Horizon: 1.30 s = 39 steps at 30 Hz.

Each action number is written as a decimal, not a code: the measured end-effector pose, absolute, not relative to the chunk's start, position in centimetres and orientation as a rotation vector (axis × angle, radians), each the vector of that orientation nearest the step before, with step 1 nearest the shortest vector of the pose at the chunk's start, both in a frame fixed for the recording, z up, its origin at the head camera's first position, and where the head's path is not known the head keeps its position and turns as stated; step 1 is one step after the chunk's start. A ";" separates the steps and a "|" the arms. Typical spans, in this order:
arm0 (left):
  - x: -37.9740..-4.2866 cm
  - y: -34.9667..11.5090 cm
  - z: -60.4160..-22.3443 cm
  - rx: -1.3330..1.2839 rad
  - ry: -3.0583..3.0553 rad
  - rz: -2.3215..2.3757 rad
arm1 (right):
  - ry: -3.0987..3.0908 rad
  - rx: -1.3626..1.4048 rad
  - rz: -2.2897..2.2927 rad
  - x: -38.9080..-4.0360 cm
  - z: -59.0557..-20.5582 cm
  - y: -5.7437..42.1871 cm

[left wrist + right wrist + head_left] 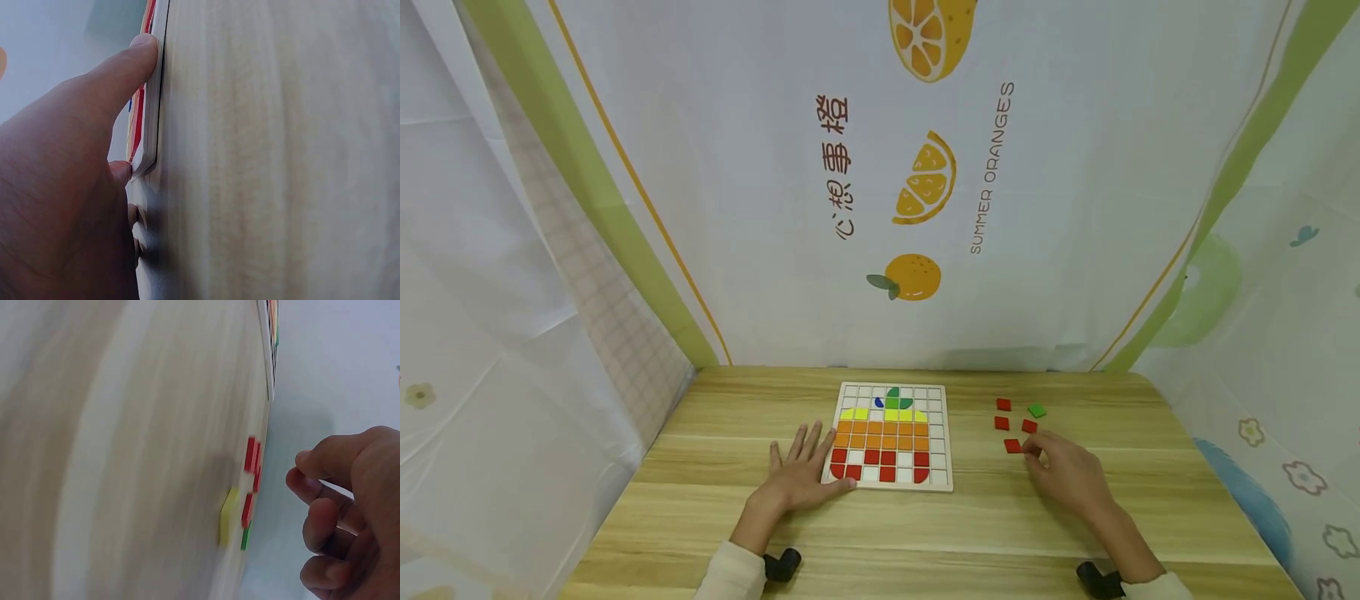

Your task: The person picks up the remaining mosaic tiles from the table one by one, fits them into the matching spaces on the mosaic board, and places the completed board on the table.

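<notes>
A square mosaic board (941, 433) with a pale rim lies flat on the table, its grid showing green, blue, yellow, orange and red pieces among white cells. My left hand (801, 482) rests at its left side with fingers spread, and the thumb (128, 65) presses the board's near edge. To the right lie several red tiles (1002, 423) and a green tile (1037, 411). Just beside the nearest red tile (1012, 446) hovers my right hand (1070, 475), its fingers loosely bent, thumb and forefinger close together with nothing visible between. The right wrist view also shows a yellow piece (227, 517), hidden in the head view.
The wood-grain table (880, 542) ends at the back against a white curtain (1037, 308) printed with oranges. Black wrist fittings (784, 565) show by both forearms. More patterned cloth hangs at the left and right sides.
</notes>
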<state>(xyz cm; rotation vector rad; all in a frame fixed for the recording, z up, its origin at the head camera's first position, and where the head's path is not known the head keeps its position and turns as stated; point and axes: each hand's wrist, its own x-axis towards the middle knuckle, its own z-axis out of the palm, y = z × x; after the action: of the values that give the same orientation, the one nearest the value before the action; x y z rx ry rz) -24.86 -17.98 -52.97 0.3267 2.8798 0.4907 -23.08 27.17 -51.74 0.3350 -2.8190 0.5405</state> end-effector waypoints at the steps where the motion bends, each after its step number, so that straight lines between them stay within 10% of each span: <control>1: -24.8 -18.0 -53.0 0.326 2.877 0.494 | -2.824 0.324 0.535 -23.0 -51.8 27.5; 39: -24.8 -18.0 -53.3 0.340 2.875 0.557 | -2.933 0.294 0.524 -21.9 -52.7 30.4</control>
<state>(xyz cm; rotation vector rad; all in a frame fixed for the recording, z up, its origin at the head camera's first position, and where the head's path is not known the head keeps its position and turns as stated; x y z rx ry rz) -24.75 -18.04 -53.27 0.3398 2.8754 0.5569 -21.87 30.38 -52.66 0.2942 -2.9326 0.5237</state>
